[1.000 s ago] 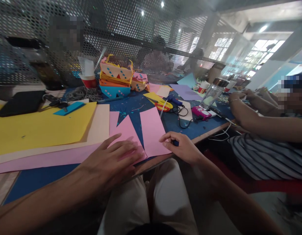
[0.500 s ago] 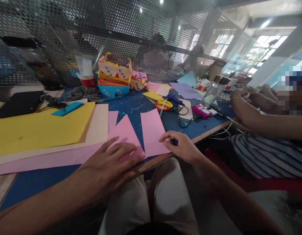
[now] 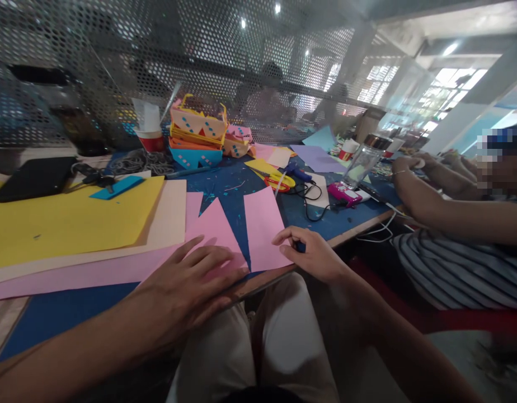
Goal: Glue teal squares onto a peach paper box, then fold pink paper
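My left hand (image 3: pixel 191 274) lies palm down with fingers spread over a pink paper sheet (image 3: pixel 214 221) with a pointed, cut-out edge. Beside it, a separate four-sided piece of pink paper (image 3: pixel 261 229) lies flat, its lower left corner close to my left fingertips. My right hand (image 3: pixel 315 252) rests at that piece's right edge. Its fingers are loosely bent, with a gap between thumb and forefinger and nothing visible between them. Yellow scissors (image 3: pixel 286 182) with red inside the handles lie beyond the pink piece, near a blue glue gun (image 3: pixel 299 172) with a black cord.
Yellow paper (image 3: pixel 74 224), a black phone-like case (image 3: pixel 35 176) and keys (image 3: pixel 93 176) lie left. Folded paper crafts (image 3: pixel 197 137) and a paper cup (image 3: pixel 149 140) stand behind. A glass bottle (image 3: pixel 363 162) and magenta device (image 3: pixel 344 194) are right, near another person's arm (image 3: pixel 460 215).
My hands have hardly moved. The right pink piece has shifted very slightly, its lower edge now a little nearer me; otherwise the view has tilted slightly.
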Tool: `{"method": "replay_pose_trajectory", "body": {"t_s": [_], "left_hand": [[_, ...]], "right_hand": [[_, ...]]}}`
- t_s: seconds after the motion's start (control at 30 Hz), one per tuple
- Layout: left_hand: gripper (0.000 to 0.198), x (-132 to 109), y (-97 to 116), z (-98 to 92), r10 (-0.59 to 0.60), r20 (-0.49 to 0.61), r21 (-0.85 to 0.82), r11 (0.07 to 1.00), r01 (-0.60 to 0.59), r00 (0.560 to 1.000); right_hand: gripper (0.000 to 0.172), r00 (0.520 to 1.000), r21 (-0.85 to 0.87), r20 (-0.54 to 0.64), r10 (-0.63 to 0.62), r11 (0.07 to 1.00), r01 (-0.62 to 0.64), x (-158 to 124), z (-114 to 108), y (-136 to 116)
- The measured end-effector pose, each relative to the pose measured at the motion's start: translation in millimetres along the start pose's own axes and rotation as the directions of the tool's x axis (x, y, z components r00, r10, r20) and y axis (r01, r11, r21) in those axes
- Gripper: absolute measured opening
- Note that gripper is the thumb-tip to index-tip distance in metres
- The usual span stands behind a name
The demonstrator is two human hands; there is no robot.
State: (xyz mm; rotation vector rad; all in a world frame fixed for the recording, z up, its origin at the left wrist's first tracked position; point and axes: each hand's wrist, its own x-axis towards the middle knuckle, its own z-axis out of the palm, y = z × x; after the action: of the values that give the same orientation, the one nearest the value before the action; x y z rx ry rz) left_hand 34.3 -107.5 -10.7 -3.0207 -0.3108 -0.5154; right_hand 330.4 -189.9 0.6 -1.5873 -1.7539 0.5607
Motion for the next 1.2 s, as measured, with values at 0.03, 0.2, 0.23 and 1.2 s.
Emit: {"method": "replay_pose_trajectory", "body": {"t_s": [0.03,0.2,0.23,1.2], "left_hand": [[0.047,0,-1,0.6,0.002,0.003,0.001,1.0,-0.002,1.0],[0.048,0,-2,2.6,-0.005,-0.022,0.006,1.0,0.006,1.0],[0.048,0,-2,3.0,-0.004,-0.035,0.007,1.0,0.004,0.999],[0.041,4,0,-4.1,0.036,-0.106,0.022,0.999,-0.034,0.994]], "right_hand": [[0.021,1.0,0.0,-0.002,0.004,1.0,-0.004,0,0,0],[0.017,0.998,0.023,-0.051,-0.034,0.999,0.036,-5,1,2],[0.015,0.996,0.037,-0.077,-0.049,0.998,0.052,-6,1,2],[0.057,0.904,-0.151,-0.413,-0.105,0.987,0.046,229,-101,20]]}}
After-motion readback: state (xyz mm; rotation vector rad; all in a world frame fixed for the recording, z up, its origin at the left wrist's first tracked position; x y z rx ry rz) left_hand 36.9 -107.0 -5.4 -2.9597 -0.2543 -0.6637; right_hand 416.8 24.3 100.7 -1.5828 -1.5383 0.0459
